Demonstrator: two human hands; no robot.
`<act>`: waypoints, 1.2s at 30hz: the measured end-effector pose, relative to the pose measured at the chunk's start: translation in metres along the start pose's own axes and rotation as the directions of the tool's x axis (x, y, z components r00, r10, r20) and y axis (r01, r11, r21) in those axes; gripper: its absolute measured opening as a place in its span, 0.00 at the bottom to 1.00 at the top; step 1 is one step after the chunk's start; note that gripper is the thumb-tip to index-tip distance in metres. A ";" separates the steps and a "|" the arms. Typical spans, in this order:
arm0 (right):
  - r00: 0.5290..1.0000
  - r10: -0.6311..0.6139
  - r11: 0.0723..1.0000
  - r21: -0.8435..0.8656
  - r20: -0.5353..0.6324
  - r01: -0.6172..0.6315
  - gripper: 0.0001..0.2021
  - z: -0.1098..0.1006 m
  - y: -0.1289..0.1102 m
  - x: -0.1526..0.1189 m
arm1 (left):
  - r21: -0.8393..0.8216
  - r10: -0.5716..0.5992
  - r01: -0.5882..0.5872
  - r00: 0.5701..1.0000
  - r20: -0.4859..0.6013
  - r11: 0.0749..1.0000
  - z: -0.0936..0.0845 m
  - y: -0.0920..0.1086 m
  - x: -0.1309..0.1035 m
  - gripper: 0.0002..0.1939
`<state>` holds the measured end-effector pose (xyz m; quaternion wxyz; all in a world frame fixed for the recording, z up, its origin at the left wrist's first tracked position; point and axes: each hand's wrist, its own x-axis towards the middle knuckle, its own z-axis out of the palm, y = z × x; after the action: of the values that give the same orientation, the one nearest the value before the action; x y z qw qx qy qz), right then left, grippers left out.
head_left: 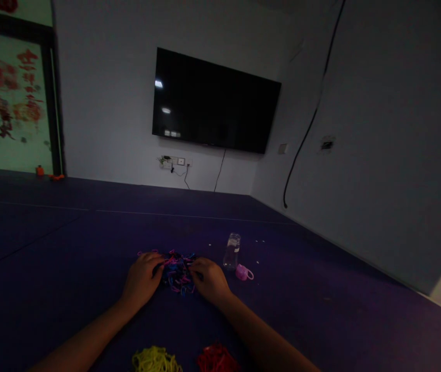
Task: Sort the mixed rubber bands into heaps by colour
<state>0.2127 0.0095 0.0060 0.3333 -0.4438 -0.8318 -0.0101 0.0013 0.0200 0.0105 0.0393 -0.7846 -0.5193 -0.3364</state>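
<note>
A mixed heap of thin pink, blue and dark rubber bands (178, 273) lies on the purple floor between my two hands. My left hand (145, 274) reaches in from the heap's left side, its fingers curled and their tips pinching at the bands. From the right, my right hand (209, 279) has thumb and fingers closed at the heap's edge on some bands. Exactly which strands each hand grips is too dark and small to tell. Nearer to me, a yellow bundle of bands (155, 359) and a red bundle of bands (217, 358) lie at the bottom edge, partly cut off.
Right of my right hand are a clear bottle (231, 252) and a pink lid with a loop (243, 273). Small white scraps lie beyond. A television (214, 103) hangs on the far wall, and a black cable (308, 129) runs down the right wall.
</note>
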 end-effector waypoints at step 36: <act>1.000 -0.012 1.000 0.007 -0.002 0.012 0.09 -0.001 0.000 0.000 | -0.123 0.046 -0.050 0.998 -0.039 0.991 -0.001 0.003 -0.001 0.12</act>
<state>0.2129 0.0089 0.0063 0.3353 -0.4379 -0.8341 -0.0095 0.0030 0.0168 0.0116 0.0079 -0.7915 -0.4777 -0.3810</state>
